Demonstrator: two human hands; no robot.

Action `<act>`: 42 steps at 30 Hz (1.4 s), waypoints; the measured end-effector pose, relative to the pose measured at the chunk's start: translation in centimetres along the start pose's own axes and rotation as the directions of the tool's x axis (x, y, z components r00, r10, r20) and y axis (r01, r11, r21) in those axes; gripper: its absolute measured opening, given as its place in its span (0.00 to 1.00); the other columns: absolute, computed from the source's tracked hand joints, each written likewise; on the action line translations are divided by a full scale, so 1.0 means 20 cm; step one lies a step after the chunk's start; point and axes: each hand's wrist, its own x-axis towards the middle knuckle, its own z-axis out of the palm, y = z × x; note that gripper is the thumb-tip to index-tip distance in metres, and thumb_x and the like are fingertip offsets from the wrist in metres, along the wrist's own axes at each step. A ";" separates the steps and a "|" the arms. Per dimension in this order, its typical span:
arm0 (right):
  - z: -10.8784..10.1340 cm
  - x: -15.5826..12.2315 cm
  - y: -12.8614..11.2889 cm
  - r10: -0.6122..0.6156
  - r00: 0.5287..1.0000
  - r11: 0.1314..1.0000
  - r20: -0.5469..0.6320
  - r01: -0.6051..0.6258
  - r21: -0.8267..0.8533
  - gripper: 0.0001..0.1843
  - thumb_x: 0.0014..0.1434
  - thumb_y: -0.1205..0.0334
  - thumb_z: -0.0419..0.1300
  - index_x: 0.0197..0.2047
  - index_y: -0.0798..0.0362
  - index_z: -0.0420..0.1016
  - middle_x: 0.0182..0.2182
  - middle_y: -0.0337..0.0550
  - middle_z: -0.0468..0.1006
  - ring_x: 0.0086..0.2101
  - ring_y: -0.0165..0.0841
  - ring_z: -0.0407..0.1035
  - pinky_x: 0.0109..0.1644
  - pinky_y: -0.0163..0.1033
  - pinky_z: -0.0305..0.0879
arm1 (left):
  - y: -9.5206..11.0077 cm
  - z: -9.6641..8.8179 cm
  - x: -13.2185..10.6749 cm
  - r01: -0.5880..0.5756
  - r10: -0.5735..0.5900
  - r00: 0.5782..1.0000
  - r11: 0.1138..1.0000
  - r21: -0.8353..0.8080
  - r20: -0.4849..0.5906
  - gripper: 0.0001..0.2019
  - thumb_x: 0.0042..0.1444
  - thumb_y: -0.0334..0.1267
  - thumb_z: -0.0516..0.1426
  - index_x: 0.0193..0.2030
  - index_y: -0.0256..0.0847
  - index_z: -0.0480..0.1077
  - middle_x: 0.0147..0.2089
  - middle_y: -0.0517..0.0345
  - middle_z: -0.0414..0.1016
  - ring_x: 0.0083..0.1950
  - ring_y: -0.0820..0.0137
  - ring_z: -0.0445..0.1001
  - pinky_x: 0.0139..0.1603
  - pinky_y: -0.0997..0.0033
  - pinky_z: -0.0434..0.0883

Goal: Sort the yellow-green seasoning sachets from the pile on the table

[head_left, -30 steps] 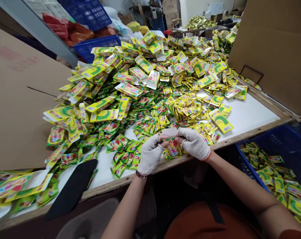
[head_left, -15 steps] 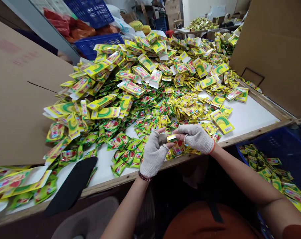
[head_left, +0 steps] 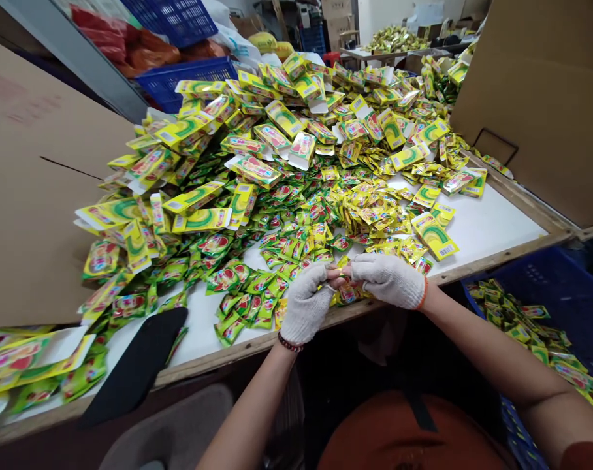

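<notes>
Where both hands meet, a packet sits pinched.

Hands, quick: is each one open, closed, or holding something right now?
Left hand: closed, pinching the small yellow carton.
Right hand: closed on the same carton.
</notes>
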 end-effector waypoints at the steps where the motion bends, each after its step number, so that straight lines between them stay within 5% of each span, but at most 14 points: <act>1: 0.02 0.01 0.00 0.011 1.000 1.000 -0.009 -0.011 0.003 0.17 0.57 0.74 0.55 0.46 0.52 0.79 0.38 0.45 0.77 0.36 0.33 0.69 0.42 0.36 0.67 | 0.00 0.00 0.00 -0.005 0.005 1.000 1.000 0.010 0.005 0.03 0.54 0.38 0.62 0.33 0.42 0.76 0.38 0.55 0.80 0.42 0.66 0.78 0.49 0.61 0.74; 6: 0.05 0.06 -0.02 0.161 0.970 0.968 -0.180 -0.120 0.221 0.13 0.58 0.73 0.56 0.42 0.54 0.79 0.37 0.43 0.78 0.39 0.33 0.71 0.46 0.37 0.69 | 0.05 -0.06 0.02 0.149 -0.148 0.989 0.987 -0.067 0.019 0.09 0.57 0.42 0.60 0.41 0.41 0.74 0.41 0.53 0.80 0.44 0.64 0.78 0.48 0.63 0.75; 9: -0.07 -0.04 -0.02 0.396 0.845 0.893 -0.358 -0.263 0.366 0.11 0.64 0.66 0.55 0.45 0.57 0.78 0.36 0.43 0.80 0.35 0.30 0.73 0.39 0.33 0.70 | 0.06 -0.12 0.04 0.225 -0.233 0.972 0.962 -0.156 -0.035 0.20 0.57 0.47 0.60 0.52 0.38 0.69 0.48 0.48 0.78 0.48 0.62 0.77 0.47 0.64 0.75; 13: -0.30 -0.24 0.02 0.504 0.766 0.851 -0.399 -0.360 0.383 0.18 0.69 0.57 0.49 0.39 0.55 0.79 0.29 0.41 0.79 0.29 0.28 0.73 0.30 0.31 0.66 | 0.01 -0.15 0.09 0.279 -0.277 0.960 0.958 0.063 -0.031 0.18 0.56 0.49 0.59 0.46 0.37 0.73 0.42 0.50 0.79 0.41 0.64 0.76 0.38 0.67 0.73; 16: -0.35 -0.28 0.06 0.576 0.709 0.774 -0.407 -0.314 0.550 0.22 0.71 0.49 0.44 0.42 0.49 0.77 0.30 0.43 0.78 0.26 0.30 0.72 0.28 0.34 0.65 | -0.05 -0.09 0.16 0.168 -0.174 0.985 0.950 0.265 -0.001 0.12 0.58 0.44 0.55 0.37 0.39 0.74 0.36 0.53 0.78 0.37 0.65 0.74 0.40 0.66 0.70; 19: -0.27 -0.18 0.11 0.571 0.761 0.763 -0.309 -0.352 0.543 0.21 0.68 0.46 0.48 0.40 0.52 0.75 0.31 0.44 0.78 0.27 0.33 0.72 0.31 0.38 0.67 | -0.07 0.00 0.24 0.041 -0.099 0.988 0.906 0.421 0.116 0.11 0.57 0.40 0.52 0.28 0.41 0.71 0.30 0.55 0.74 0.34 0.66 0.71 0.38 0.67 0.66; 22: -0.16 -0.05 0.13 0.501 0.847 0.865 -0.176 -0.485 0.129 0.11 0.63 0.58 0.56 0.35 0.55 0.76 0.32 0.45 0.77 0.36 0.36 0.72 0.42 0.39 0.66 | -0.02 0.06 0.29 0.085 -0.290 0.923 0.796 0.600 0.254 0.15 0.55 0.48 0.55 0.22 0.43 0.64 0.23 0.59 0.67 0.27 0.67 0.66 0.30 0.68 0.58; 25: -0.09 0.04 0.10 0.483 0.875 0.846 -0.038 -0.478 -0.238 0.09 0.59 0.60 0.60 0.41 0.54 0.77 0.41 0.47 0.75 0.40 0.37 0.71 0.44 0.39 0.65 | 0.02 0.08 0.29 0.148 -0.469 0.836 0.693 0.706 0.285 0.17 0.47 0.53 0.62 0.27 0.44 0.64 0.24 0.62 0.65 0.27 0.68 0.64 0.28 0.70 0.54; 29: -0.08 0.07 0.08 0.495 0.864 0.796 0.093 -0.408 -0.446 0.16 0.58 0.56 0.61 0.48 0.52 0.75 0.48 0.50 0.72 0.40 0.38 0.72 0.40 0.38 0.65 | -0.01 0.07 0.23 0.209 -0.440 0.834 0.810 0.548 0.332 0.15 0.47 0.48 0.61 0.28 0.43 0.60 0.26 0.65 0.63 0.29 0.71 0.61 0.29 0.71 0.54; 35: -0.10 0.07 0.13 0.533 0.829 0.782 0.168 -0.407 -0.472 0.15 0.66 0.55 0.51 0.49 0.50 0.75 0.47 0.49 0.71 0.42 0.37 0.71 0.42 0.38 0.64 | -0.07 -0.02 0.14 0.325 -0.357 0.931 0.906 0.272 0.076 0.14 0.54 0.48 0.55 0.25 0.41 0.63 0.24 0.63 0.63 0.28 0.72 0.61 0.30 0.72 0.59; 38: -0.10 0.09 0.15 0.547 0.807 0.752 0.223 -0.355 -0.556 0.17 0.65 0.57 0.52 0.52 0.48 0.75 0.46 0.51 0.70 0.38 0.39 0.72 0.36 0.39 0.62 | -0.07 -0.05 0.11 0.398 -0.406 0.913 0.907 0.134 0.031 0.11 0.50 0.44 0.58 0.36 0.39 0.69 0.27 0.63 0.67 0.29 0.73 0.64 0.30 0.73 0.63; 42: -0.11 0.12 0.14 0.450 0.860 0.787 0.240 -0.255 -0.562 0.14 0.64 0.62 0.52 0.48 0.50 0.77 0.43 0.51 0.71 0.38 0.39 0.72 0.36 0.39 0.61 | -0.04 -0.08 0.09 0.444 -0.446 0.894 0.895 0.038 0.043 0.25 0.48 0.42 0.59 0.54 0.37 0.69 0.30 0.64 0.67 0.30 0.73 0.66 0.30 0.74 0.65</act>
